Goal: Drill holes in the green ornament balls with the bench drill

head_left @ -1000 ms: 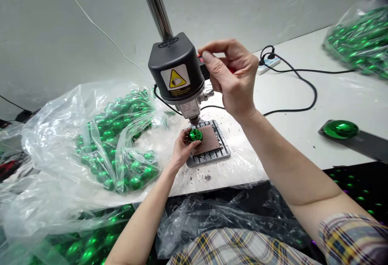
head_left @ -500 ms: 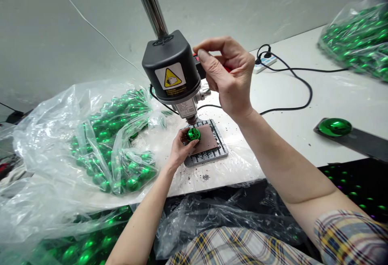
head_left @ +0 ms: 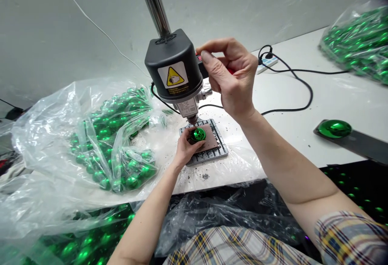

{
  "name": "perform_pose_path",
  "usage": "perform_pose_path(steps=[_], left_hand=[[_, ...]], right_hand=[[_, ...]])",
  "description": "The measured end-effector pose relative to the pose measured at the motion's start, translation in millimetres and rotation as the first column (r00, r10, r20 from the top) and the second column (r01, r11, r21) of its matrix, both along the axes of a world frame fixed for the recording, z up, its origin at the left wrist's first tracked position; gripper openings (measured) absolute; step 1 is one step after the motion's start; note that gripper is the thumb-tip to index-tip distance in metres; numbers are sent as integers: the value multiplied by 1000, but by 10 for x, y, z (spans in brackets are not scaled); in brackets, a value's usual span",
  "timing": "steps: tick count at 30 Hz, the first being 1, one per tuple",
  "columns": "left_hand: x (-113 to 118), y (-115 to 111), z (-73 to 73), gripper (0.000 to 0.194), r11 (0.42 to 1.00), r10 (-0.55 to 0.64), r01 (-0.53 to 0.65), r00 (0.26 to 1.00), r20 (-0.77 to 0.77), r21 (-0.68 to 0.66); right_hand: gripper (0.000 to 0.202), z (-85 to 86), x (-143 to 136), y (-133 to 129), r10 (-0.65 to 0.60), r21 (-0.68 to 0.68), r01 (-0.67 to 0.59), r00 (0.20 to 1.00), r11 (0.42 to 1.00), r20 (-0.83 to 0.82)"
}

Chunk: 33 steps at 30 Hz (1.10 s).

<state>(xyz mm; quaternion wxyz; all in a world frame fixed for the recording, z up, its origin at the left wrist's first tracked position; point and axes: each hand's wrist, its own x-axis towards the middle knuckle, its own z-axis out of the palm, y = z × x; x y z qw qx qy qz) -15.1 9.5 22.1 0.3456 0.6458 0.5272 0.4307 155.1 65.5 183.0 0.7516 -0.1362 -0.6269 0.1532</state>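
A shiny green ball (head_left: 199, 134) is held between the thumb and fingers of my left hand (head_left: 185, 144), over a brown square board (head_left: 211, 137) on the grey slotted base plate (head_left: 209, 156). Directly above it is the chuck of a black drill press (head_left: 174, 61) with a yellow warning label. At the right side of the machine, my right hand (head_left: 235, 73) is wrapped round its handle, which shows red between the fingers; most of the handle is hidden. Dark shavings lie on the board and plate.
Clear plastic bags of green balls lie on the left (head_left: 121, 123) and at the back right (head_left: 360, 34). A power strip (head_left: 266, 64) with black cables sits behind my right wrist. Another green piece (head_left: 335, 128) rests on a dark flat bar (head_left: 363, 141) at the right.
My left hand and the green ball have shifted slightly right on the board. The machine and my right hand appear a little further right in the view, the right hand's grip unchanged.
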Motion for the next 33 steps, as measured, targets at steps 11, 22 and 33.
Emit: perform_pose_path(steps=[11, 22, 33], left_hand=[[5, -12, 12, 56, 1000, -7, 7, 1000, -13, -4], [2, -24, 37, 53, 999, -37, 37, 999, 20, -7], [0, -17, 51, 54, 997, -57, 59, 997, 58, -42]], right_hand=[[16, -204, -34, -282, -108, -30, 106, 991, 994, -80], [18, -332, -8, -272, 34, 156, -13, 991, 988, -128], [28, -440, 48, -189, -41, 324, 66, 996, 944, -85]])
